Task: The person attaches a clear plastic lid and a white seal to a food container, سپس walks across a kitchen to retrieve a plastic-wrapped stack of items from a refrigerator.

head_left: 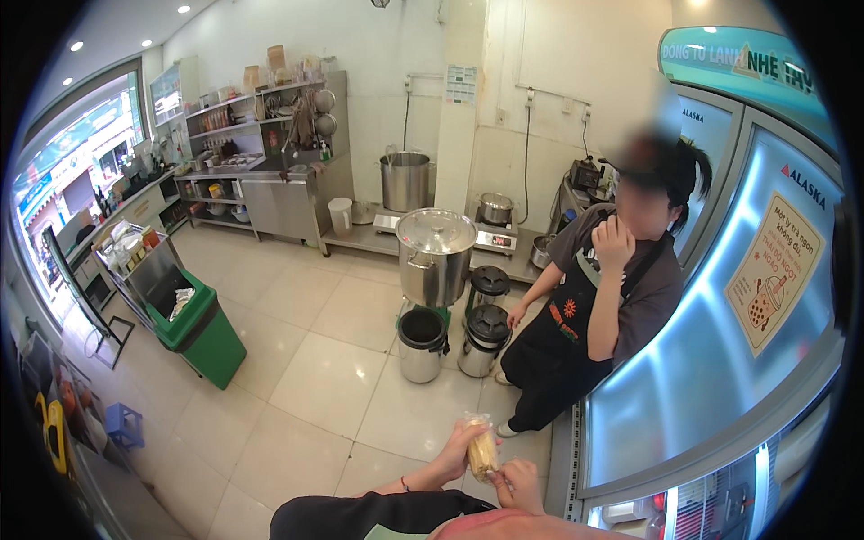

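Low in the view, close to my body, a pale yellow, elongated item in clear plastic wrap (483, 453) is held between my two hands; its exact kind I cannot make out. My left hand (457, 453) curls round its upper left side, a thin band on that wrist. At the lower end, the fingers of my right hand (522, 486) pinch the wrap. Loose, crinkled plastic stands up at the item's top end. Beyond my hands lies the tiled floor (324, 441).
A co-worker (576, 306) in a dark apron stands ahead to the right, beside tall glass-door fridges (720, 333). A large lidded steel pot (436, 256) and several steel bins (423, 346) stand ahead. Leftward are a green bin (211, 333) and a blue stool (124, 423).
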`<action>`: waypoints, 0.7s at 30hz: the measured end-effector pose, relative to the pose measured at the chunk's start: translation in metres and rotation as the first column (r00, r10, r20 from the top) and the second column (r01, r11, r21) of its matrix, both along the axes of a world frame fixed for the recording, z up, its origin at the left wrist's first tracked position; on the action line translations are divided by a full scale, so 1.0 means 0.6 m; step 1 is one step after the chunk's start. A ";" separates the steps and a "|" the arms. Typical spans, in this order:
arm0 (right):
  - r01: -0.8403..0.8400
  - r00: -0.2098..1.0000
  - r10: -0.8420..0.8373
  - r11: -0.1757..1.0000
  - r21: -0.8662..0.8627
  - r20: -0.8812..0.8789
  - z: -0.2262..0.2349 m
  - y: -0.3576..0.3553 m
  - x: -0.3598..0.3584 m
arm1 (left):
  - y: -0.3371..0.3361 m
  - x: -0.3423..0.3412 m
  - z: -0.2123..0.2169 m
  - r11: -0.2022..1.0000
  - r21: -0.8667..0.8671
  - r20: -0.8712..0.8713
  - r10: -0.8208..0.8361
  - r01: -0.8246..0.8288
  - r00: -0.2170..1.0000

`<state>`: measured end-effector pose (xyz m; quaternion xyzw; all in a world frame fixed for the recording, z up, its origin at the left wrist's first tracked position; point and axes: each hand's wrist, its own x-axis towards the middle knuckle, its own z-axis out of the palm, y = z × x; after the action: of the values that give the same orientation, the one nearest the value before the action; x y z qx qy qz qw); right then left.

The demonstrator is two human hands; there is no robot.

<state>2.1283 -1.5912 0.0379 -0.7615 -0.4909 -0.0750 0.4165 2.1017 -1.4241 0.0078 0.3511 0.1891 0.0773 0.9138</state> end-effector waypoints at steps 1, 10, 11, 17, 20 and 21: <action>0.043 0.995 -0.050 0.995 -0.085 -0.082 0.004 -0.005 0.001 | 0.002 0.003 -0.005 0.995 0.069 -0.034 -0.076 0.078 0.997; 0.096 0.995 -0.096 0.995 0.006 -0.013 0.032 -0.040 -0.009 | -0.050 0.030 -0.025 0.882 -0.290 -0.150 -0.425 0.371 0.893; 0.124 0.991 -0.124 0.992 0.007 -0.046 0.036 -0.044 -0.027 | -0.064 0.039 -0.019 0.876 -0.267 -0.130 -0.447 0.403 0.885; 0.242 0.965 -0.225 0.962 0.129 -0.133 0.072 -0.072 -0.059 | -0.101 0.095 0.037 0.880 -0.055 0.163 -0.459 0.473 0.873; 0.296 0.955 -0.285 0.943 0.154 -0.087 0.078 -0.084 -0.066 | -0.113 0.120 0.047 0.870 0.018 0.230 -0.483 0.492 0.845; 0.312 0.950 -0.303 0.938 0.154 -0.077 0.084 -0.081 -0.070 | -0.114 0.126 0.042 0.870 0.010 0.213 -0.483 0.492 0.849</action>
<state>2.0862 -1.6400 0.0884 -0.7937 -0.3470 -0.1592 0.4735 2.1775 -1.4926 0.0329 0.3567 -0.0014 -0.1249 0.9258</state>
